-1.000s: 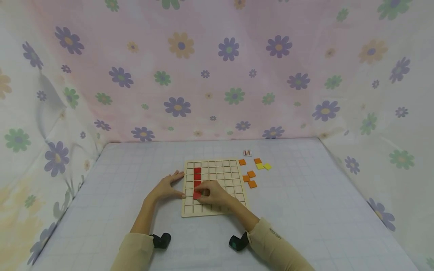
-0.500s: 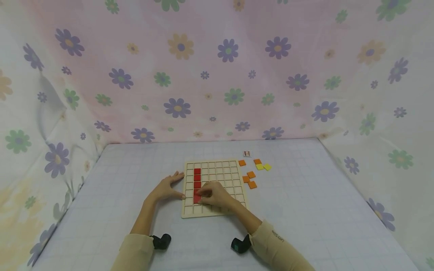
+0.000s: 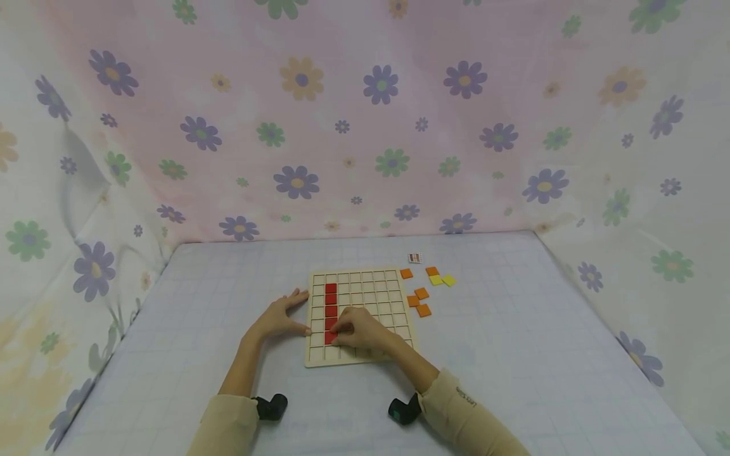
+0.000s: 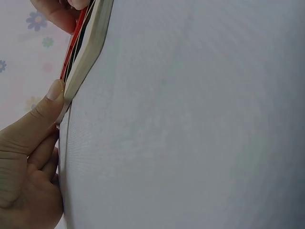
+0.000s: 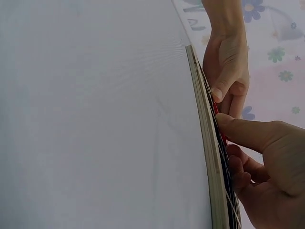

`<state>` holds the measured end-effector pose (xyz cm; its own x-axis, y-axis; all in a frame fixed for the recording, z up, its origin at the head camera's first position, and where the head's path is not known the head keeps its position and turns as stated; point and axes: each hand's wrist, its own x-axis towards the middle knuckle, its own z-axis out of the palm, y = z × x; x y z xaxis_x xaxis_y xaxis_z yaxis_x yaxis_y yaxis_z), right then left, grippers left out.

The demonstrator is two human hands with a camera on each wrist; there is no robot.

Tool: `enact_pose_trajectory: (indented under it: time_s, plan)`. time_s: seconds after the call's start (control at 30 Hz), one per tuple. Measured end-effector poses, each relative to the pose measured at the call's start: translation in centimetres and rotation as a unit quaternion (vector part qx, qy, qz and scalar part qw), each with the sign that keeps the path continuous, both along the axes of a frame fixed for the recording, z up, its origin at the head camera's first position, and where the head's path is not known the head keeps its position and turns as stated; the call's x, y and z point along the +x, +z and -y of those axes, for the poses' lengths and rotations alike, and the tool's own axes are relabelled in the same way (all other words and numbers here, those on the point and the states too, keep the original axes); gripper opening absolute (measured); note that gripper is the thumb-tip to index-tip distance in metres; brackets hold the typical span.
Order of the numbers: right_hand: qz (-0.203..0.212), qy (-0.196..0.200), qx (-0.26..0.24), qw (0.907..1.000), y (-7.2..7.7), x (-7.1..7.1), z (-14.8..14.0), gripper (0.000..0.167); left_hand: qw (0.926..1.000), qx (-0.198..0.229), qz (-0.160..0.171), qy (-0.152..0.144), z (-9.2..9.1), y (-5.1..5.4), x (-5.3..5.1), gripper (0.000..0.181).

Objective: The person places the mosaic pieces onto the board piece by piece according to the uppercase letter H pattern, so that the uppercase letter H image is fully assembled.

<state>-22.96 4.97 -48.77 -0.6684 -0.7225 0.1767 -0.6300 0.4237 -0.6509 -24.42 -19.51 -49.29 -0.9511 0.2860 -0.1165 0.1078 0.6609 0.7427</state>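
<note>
A square wooden grid board lies on the table, with a column of red tiles in its second column from the left. At the near end of that column my right hand bends its thumb and fingertips onto the lowest red tile, pinching it against the board. The thumb and fingers also meet at the red tile in the right wrist view. My left hand rests along the board's left edge, thumb and fingers spread and touching it. In the left wrist view, its thumb presses the board's rim.
Right of the board lie several loose orange tiles and two yellow tiles. A small printed card is behind them. Flowered cloth walls in the table at the back and sides.
My right hand has slid the lowest red tile a little toward the near edge, one cell down the column. The left hand has stayed in place.
</note>
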Motion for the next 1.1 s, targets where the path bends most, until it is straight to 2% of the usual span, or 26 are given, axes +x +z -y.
enact_pose_trajectory:
  time_s: [0.1, 0.17, 0.3, 0.4, 0.53, 0.63, 0.73, 0.83, 1.1]
  plan:
    - [0.019, 0.000, -0.034, 0.9993, 0.0, -0.2, -0.7, 0.025, 1.0000, -0.001, -0.002, 0.002, -0.1, -0.1, 0.0, 0.093]
    - [0.018, -0.015, -0.061, 0.9979, 0.0, -0.5, -1.4, 0.026, 1.0000, 0.000, 0.000, 0.004, -0.1, -0.1, 0.0, 0.093]
    - [-0.026, -0.098, -0.106, 0.9892, -0.3, -1.9, -4.0, 0.023, 1.0000, 0.003, 0.004, 0.006, -0.2, -0.1, 0.1, 0.093]
    - [-0.036, -0.183, -0.140, 0.9725, -0.1, -3.0, -6.5, 0.024, 0.9999, 0.003, 0.006, 0.008, -0.3, 0.1, 0.2, 0.092]
    - [-0.033, -0.283, -0.171, 0.9433, 0.0, -4.2, -9.9, 0.028, 0.9999, -0.001, 0.007, 0.010, -0.3, 0.3, 0.3, 0.092]
    - [-0.027, -0.346, -0.161, 0.9237, -0.4, -4.9, -12.2, 0.028, 0.9999, -0.005, 0.006, 0.007, -0.3, 0.3, 0.3, 0.092]
    - [-0.011, -0.396, -0.127, 0.9095, -0.9, -5.4, -13.9, 0.031, 1.0000, -0.006, 0.006, 0.005, -0.3, 0.2, 0.2, 0.092]
    - [0.002, -0.419, -0.095, 0.9032, -1.1, -5.6, -15.1, 0.035, 1.0000, -0.005, 0.003, 0.005, -0.2, 0.1, 0.2, 0.093]
    - [-0.017, -0.421, -0.047, 0.9058, -1.1, -6.2, -16.2, 0.032, 1.0000, -0.003, 0.004, 0.006, -0.1, 0.1, 0.1, 0.093]
